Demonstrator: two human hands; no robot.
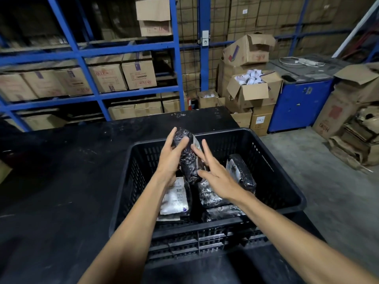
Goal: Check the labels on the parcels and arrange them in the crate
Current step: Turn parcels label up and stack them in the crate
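Observation:
A black plastic crate (287, 191) stands on the black table (61, 181) in front of me. Above its middle I hold a black shiny parcel (187, 158) upright between both hands. My left hand (171, 158) grips its left side. My right hand (213, 171) presses flat against its right side, fingers spread, where a white label edge (196, 142) shows. Inside the crate lie several more black parcels: one with a white label facing up (176, 199), one in the middle (209, 195), one leaning at the right (243, 173), one at the front (223, 212).
Blue shelving (86, 52) with cardboard boxes fills the back left. Open cardboard boxes (252, 89) are stacked behind the table. A blue cabinet (299, 103) and flattened cartons (352, 128) stand on the concrete floor at right.

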